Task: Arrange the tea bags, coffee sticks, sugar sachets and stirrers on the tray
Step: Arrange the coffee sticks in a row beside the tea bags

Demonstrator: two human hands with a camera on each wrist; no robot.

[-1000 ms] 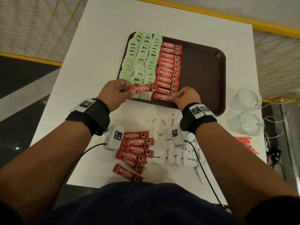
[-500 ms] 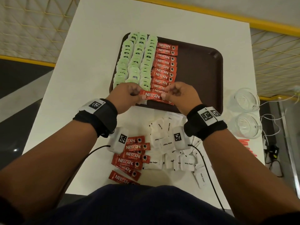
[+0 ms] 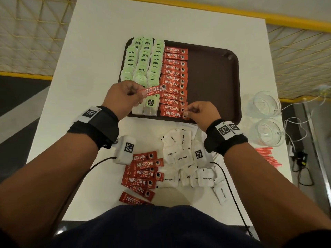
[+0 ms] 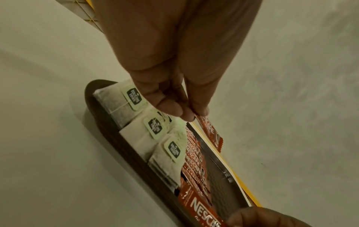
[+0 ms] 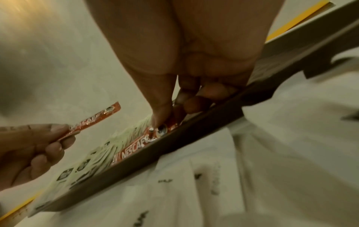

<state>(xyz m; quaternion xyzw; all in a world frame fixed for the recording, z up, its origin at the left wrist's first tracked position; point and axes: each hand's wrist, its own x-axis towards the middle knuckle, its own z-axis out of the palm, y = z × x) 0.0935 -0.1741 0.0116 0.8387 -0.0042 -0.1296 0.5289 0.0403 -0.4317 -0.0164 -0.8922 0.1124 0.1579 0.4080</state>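
Note:
A brown tray [image 3: 215,77] holds rows of green-tagged tea bags [image 3: 143,61] and a column of red coffee sticks [image 3: 174,81]. My left hand [image 3: 141,94] pinches one coffee stick [image 3: 154,90] by its end, lifted over the nearest tea bags; the left wrist view shows the pinch [image 4: 192,116] on that stick [image 4: 209,130]. My right hand [image 3: 186,112] pinches the right end of the front coffee stick [image 3: 172,113], which lies flat by the tray's near rim. The right wrist view shows its thumb and finger [image 5: 167,121] on that stick [image 5: 139,145].
On the white table in front of the tray lie several loose coffee sticks [image 3: 143,174] and a heap of white sugar sachets [image 3: 184,161]. Red stirrers [image 3: 266,156] lie at the right edge beside two glass cups [image 3: 265,104]. The tray's right half is bare.
Both hands were together on a stick at the tray's front. Now they have parted: the left has risen leftward with a stick, and the right stays low at the front stick's end.

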